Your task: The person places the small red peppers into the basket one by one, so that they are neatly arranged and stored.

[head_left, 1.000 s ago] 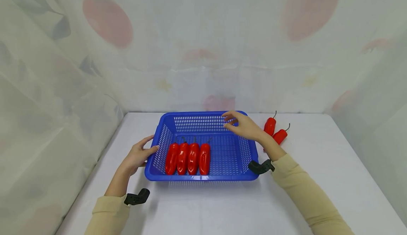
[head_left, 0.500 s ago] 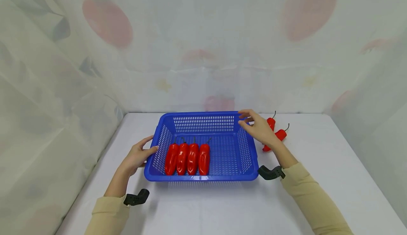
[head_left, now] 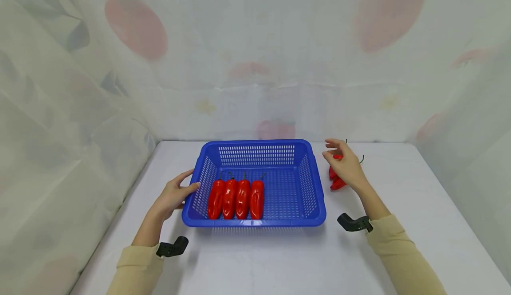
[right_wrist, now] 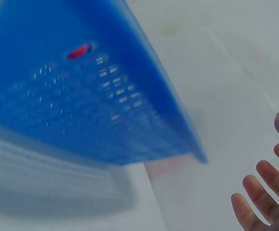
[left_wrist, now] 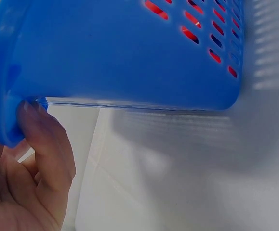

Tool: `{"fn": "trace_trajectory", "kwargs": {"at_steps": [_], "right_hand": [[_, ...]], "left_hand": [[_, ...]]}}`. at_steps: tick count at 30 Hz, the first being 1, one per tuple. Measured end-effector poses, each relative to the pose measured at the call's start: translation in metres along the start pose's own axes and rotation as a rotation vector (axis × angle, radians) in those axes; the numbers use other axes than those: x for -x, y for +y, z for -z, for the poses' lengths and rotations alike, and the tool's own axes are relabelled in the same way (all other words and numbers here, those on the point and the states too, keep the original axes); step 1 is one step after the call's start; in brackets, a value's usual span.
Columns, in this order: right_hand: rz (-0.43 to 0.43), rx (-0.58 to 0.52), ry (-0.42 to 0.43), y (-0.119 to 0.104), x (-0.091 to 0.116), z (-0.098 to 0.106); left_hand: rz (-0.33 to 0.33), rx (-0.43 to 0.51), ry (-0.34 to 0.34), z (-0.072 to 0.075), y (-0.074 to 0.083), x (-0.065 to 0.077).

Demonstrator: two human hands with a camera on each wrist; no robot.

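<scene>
In the head view a blue plastic basket [head_left: 259, 223] holds several red chili peppers [head_left: 256, 199] lying side by side in its left half. My left hand [head_left: 172, 196] grips the basket's left rim, thumb over the top and fingers curled underneath; the left wrist view shows those fingers [left_wrist: 52, 149] hooked below the lip. To the right of the basket, my right hand [head_left: 346, 165] hovers with bent, parted fingers and nothing between them. It partly hides two more red chili peppers [head_left: 338, 183] on the table. Spread fingers [right_wrist: 262, 192] show in the right wrist view.
The basket stands on a white table [head_left: 255, 264]. Pale fabric [head_left: 255, 55] with faded fruit prints hangs behind the table and along both sides. A black wrist camera [head_left: 353, 222] is strapped to each forearm.
My right hand has moved right, from above the basket's right side to over the two loose chili peppers. The left hand and the basket stay where they were.
</scene>
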State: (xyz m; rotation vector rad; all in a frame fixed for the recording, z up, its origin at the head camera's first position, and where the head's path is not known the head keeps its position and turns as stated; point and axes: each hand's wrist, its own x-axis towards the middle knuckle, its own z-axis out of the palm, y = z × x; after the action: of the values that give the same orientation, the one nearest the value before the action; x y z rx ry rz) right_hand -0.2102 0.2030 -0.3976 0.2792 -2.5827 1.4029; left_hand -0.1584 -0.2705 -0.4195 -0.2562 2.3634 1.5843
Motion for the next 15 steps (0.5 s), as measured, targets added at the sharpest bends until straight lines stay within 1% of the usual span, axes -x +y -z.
{"fn": "trace_trajectory", "kwargs": {"at_steps": [5, 11, 13, 15], "right_hand": [[-0.055, 0.012, 0.053, 0.015, 0.005, 0.007], [-0.117, 0.015, 0.127, 0.027, 0.011, 0.016], [-0.144, 0.028, 0.141, 0.030, 0.014, 0.019], [-0.168, 0.039, 0.154, 0.034, 0.015, 0.022]], "left_hand": [[-0.005, 0.007, -0.006, 0.000, 0.005, 0.004], [-0.002, 0.007, -0.011, -0.003, 0.022, 0.016], [-0.003, 0.003, -0.009, -0.003, 0.023, 0.017], [-0.002, 0.004, -0.007, -0.003, 0.021, 0.015]]}}
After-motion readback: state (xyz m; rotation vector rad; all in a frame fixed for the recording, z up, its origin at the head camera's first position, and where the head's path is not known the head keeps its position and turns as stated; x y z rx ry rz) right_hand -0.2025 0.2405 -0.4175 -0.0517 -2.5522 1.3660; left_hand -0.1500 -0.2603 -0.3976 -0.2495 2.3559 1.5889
